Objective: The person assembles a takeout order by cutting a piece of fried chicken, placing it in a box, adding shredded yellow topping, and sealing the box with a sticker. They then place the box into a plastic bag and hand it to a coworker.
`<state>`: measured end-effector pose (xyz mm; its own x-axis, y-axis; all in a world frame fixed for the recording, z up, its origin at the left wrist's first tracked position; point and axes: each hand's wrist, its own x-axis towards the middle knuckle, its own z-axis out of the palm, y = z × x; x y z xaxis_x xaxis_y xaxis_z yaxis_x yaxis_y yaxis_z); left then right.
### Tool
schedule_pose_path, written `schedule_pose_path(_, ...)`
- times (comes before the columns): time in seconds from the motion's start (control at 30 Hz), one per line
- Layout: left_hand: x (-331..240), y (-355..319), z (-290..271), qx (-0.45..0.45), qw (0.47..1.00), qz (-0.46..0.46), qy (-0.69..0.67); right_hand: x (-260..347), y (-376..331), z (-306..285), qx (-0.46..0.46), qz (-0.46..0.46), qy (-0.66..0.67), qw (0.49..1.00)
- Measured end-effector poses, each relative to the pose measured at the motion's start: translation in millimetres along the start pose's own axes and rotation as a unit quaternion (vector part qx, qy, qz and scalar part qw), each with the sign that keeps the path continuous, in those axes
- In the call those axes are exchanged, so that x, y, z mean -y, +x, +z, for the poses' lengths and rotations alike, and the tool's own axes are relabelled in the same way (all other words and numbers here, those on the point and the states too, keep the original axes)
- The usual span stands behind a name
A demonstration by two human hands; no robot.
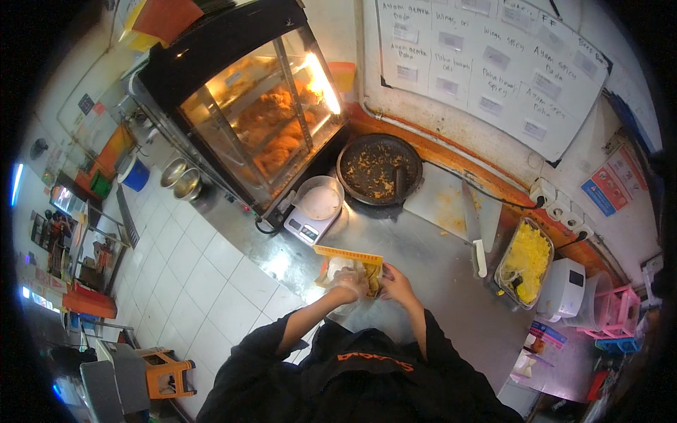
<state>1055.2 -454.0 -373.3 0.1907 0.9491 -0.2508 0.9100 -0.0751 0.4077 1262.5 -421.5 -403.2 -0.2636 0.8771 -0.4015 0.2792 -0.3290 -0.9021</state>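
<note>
Your yellow box [349, 254] is by the near-left edge of the steel counter [441, 264], long side running roughly left-right; your right hand [398, 285] grips its right end; your gloved left hand [350, 283] is closer to the white rice [339, 264], just beyond those fingers; can't tell if they're pinching anything

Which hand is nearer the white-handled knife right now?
Right. The right hand, at the yellow box's right side, is left of the knife; the left hand, reaching into the box, is farther left.
</note>
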Motion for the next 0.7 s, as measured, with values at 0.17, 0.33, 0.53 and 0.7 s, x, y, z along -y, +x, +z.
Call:
schedule_pose_path(0.17, -20.8, -26.8, -39.6, -0.224, 0.739, -0.114, -0.625, 75.6, -61.3, -6.3, -0.139, -0.199, -0.055, 0.969)
schedule_pose_path(0.33, -67.6, -47.4, -94.0, -0.227, 0.604, -0.186, -0.741, 177.5, -121.0, 41.8, -0.071, -0.374, -0.210, 0.901)
schedule_pose_path(0.53, -88.2, -87.0, -129.1, 0.028, 0.922, 0.055, -0.382, 194.5, -66.7, 30.4, -0.248, -0.346, -0.064, 0.902)
schedule_pose_path(0.7, -31.1, -99.0, -128.1, 0.084, 0.844, 0.482, -0.221, 230.0, -58.9, -9.0, -0.436, -0.404, 0.097, 0.798)
